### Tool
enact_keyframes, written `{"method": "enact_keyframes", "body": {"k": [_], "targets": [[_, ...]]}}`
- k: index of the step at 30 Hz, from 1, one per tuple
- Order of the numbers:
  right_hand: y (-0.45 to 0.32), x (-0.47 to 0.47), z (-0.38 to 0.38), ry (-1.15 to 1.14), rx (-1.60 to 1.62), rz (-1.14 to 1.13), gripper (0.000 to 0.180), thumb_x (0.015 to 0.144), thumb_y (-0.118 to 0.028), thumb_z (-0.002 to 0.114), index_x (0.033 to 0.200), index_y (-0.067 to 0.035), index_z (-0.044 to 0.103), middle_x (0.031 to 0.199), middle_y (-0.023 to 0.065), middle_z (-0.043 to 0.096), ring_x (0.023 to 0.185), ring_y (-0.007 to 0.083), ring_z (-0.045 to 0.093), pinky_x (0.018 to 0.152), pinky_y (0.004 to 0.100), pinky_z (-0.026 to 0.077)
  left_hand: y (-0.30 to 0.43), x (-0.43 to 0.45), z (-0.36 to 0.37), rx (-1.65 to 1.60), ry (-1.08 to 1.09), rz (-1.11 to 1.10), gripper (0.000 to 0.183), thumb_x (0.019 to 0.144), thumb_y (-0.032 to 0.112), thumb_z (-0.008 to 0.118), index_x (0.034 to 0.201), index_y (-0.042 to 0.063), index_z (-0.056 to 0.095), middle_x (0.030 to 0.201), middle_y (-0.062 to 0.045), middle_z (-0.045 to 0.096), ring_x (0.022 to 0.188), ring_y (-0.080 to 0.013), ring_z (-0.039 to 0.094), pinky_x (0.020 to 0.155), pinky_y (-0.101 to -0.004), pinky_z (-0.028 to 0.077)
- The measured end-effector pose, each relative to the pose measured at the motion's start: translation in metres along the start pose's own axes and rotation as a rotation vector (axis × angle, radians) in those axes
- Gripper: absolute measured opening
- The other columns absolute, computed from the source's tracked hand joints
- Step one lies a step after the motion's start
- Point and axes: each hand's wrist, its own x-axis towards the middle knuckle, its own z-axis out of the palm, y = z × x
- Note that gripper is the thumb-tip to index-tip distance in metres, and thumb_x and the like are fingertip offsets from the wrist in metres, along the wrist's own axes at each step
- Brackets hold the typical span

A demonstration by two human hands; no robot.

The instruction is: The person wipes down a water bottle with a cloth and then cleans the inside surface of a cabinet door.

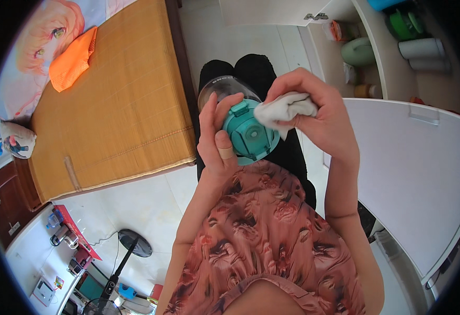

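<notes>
A clear plastic water bottle (231, 87) with a teal flip-top lid (253, 134) lies above my lap, its lid end towards me. Around its neck and lid wraps my left hand (219, 138), which has a beige bandage (226, 152) on the thumb. My right hand (324, 114) pinches a crumpled white cloth (287, 110) between thumb and fingers. The cloth is at the right edge of the lid and seems to touch it. Black trousers (255, 67) cover my legs beneath the bottle, whose far end bears writing.
To the left stands a bed with a woven mat (127, 90) and an orange mesh cloth (73, 59). At right are a white tabletop (403, 165) and an open cabinet (379, 51) holding containers. A floor fan (135, 242) stands at lower left, near a cluttered white desk (33, 260).
</notes>
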Motion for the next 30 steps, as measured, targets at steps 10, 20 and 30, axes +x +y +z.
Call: {"method": "enact_keyframes", "body": {"k": [10, 20, 30], "targets": [[0.031, 0.010, 0.030, 0.103, 0.069, -0.168, 0.022, 0.079, -0.002, 0.074, 0.100, -0.003, 0.068, 0.096, 0.0068, 0.067, 0.085, 0.0187, 0.065, 0.079, 0.0295, 0.050, -0.005, 0.034, -0.033, -0.208, -0.042, -0.097, 0.064, 0.105, 0.049, 0.030, 0.138, -0.004, 0.044, 0.121, -0.024, 0.064, 0.118, -0.0333, 0.059, 0.107, -0.0454, 0.039], [0.030, 0.024, 0.070, 0.285, -0.160, -0.294, 0.025, 0.077, -0.004, 0.073, 0.101, -0.006, 0.068, 0.099, 0.0095, 0.067, 0.095, 0.0297, 0.065, 0.083, 0.0363, 0.052, 0.019, 0.035, -0.015, 0.157, 0.136, -0.113, 0.046, 0.101, 0.036, 0.047, 0.127, 0.001, 0.060, 0.114, -0.015, 0.069, 0.099, -0.0200, 0.065, 0.090, -0.0329, 0.049], [0.031, -0.013, 0.055, 0.297, -0.335, -0.367, 0.045, 0.064, 0.014, 0.063, 0.101, -0.011, 0.070, 0.108, 0.0080, 0.063, 0.102, 0.0277, 0.061, 0.084, 0.0357, 0.053, -0.003, 0.103, -0.014, -0.211, -0.087, -0.567, 0.045, 0.106, 0.035, 0.042, 0.119, -0.002, 0.065, 0.093, -0.009, 0.074, 0.082, -0.0111, 0.064, 0.076, -0.0245, 0.051]]}}
